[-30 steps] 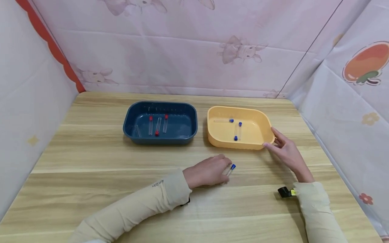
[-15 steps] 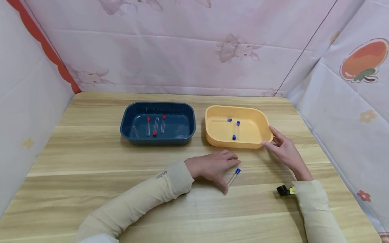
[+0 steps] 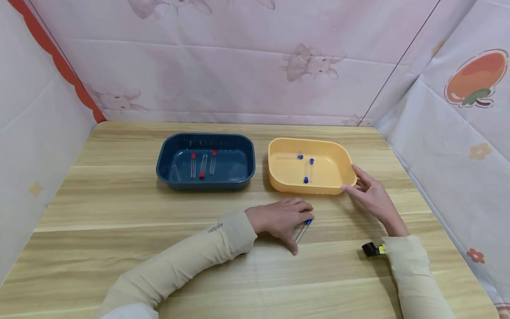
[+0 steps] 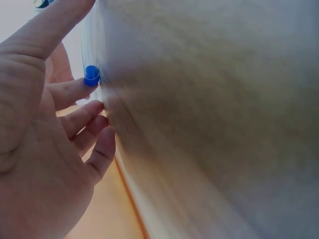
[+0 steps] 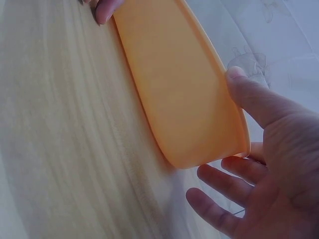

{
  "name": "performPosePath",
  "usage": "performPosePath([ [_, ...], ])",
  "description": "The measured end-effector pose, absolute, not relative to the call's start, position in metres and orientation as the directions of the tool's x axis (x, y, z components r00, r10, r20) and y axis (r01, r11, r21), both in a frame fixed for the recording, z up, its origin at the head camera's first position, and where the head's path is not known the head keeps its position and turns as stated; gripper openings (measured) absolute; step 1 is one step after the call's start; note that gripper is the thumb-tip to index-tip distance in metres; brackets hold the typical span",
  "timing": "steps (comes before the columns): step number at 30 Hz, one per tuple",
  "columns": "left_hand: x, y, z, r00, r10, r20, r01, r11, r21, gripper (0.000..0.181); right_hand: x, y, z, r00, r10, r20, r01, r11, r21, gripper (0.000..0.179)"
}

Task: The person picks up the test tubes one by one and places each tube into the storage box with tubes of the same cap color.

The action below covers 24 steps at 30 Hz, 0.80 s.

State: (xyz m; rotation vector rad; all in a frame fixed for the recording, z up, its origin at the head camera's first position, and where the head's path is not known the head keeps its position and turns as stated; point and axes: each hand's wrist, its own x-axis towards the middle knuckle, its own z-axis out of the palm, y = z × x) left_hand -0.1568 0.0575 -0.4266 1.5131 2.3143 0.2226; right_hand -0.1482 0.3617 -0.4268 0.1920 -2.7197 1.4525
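Observation:
A clear test tube [image 3: 303, 231] with a blue cap [image 4: 91, 74] lies slantwise on the wooden table. Over it my left hand [image 3: 280, 219] is spread, its index fingertip touching the cap and its thumb near the tube's other end. In the left wrist view, the thumb tip is out of sight. My right hand [image 3: 372, 195] holds the near right corner of the yellow basin [image 3: 275, 182], thumb on the rim and fingers at the outer end wall. Inside that basin lie blue-capped tubes [image 3: 288, 157].
Left of the yellow basin stands a dark blue basin [image 3: 205, 186] holding red-capped test tubes [image 3: 193, 166] and one clear piece at its left. Patterned cloth walls [image 3: 223, 84] enclose the table at the back and sides. A black wrist camera [image 3: 370, 250] sticks out from the right sleeve.
My left fingers spread from a closer hold, the tube lying exposed half a second ago; then the index finger came down to its cap. The right hand keeps its place at the basin.

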Motion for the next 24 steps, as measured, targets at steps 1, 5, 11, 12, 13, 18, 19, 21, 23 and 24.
performPosePath([
  [1,-0.157,0.058,-0.427,-0.359,0.908,-0.215,0.85,0.414,0.325,0.098,-0.148,0.362,-0.427,-0.991,-0.086,0.104,-0.134,0.546,-0.827,0.08],
  [5,-0.157,0.058,-0.427,-0.364,0.907,-0.211,0.848,0.416,0.328,0.097,-0.149,0.362,-0.427,-0.991,-0.091,0.102,-0.135,0.527,-0.839,0.081],
  [11,-0.158,0.055,-0.426,-0.374,0.911,-0.175,0.84,0.413,0.353,0.096,-0.149,0.362,-0.426,-0.99,-0.09,0.104,-0.136,0.521,-0.843,0.081],
  [12,-0.158,0.055,-0.426,-0.373,0.912,-0.168,0.839,0.41,0.359,0.095,-0.149,0.362,-0.426,-0.991,-0.089,0.104,-0.136,0.521,-0.843,0.081],
  [13,-0.158,0.054,-0.425,-0.375,0.913,-0.162,0.835,0.408,0.368,0.094,-0.149,0.362,-0.426,-0.991,-0.089,0.104,-0.135,0.52,-0.843,0.08],
  [18,-0.158,0.055,-0.417,-0.375,0.916,-0.139,0.815,0.398,0.422,0.093,-0.149,0.362,-0.425,-0.991,-0.089,0.102,-0.133,0.523,-0.842,0.08],
  [19,-0.158,0.056,-0.414,-0.377,0.916,-0.135,0.81,0.397,0.432,0.094,-0.149,0.362,-0.425,-0.991,-0.089,0.1,-0.132,0.526,-0.84,0.08],
  [21,-0.158,0.057,-0.408,-0.38,0.917,-0.123,0.806,0.394,0.442,0.095,-0.148,0.362,-0.425,-0.992,-0.087,0.096,-0.128,0.538,-0.833,0.08],
  [23,-0.159,0.057,-0.401,-0.387,0.916,-0.103,0.805,0.39,0.446,0.096,-0.148,0.361,-0.425,-0.992,-0.084,0.092,-0.123,0.544,-0.83,0.08],
  [24,-0.16,0.057,-0.398,-0.39,0.916,-0.092,0.805,0.388,0.449,0.097,-0.149,0.361,-0.425,-0.992,-0.084,0.091,-0.122,0.546,-0.829,0.08],
])
